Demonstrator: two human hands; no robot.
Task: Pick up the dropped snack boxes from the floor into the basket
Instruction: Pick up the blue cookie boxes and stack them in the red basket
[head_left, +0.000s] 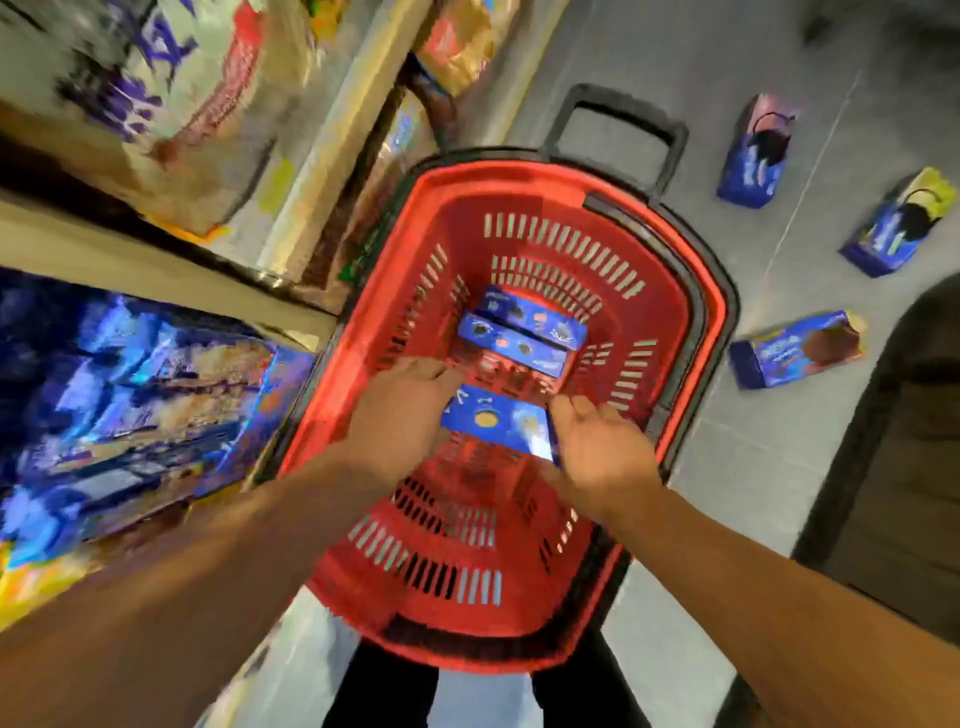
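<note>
both hands are over the red slotted plastic basket (691, 332), and between them sits a flat blue cardboard snack box (493, 423). the left hand (400, 415) lies spread at its left edge, the right hand (597, 447) open with fingers loose at its right edge; whether either grips it, i cannot tell. beyond the fingertips, two more blue boxes (524, 332) lie on the basket floor. out past the right hand, three blue boxes (800, 353) lie on the grey floor (753, 467).

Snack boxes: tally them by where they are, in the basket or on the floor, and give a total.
In the basket: 3 boxes, two at the far end, one between the left hand and the right hand.
On the floor: 3 boxes.
Total: 6.
</note>
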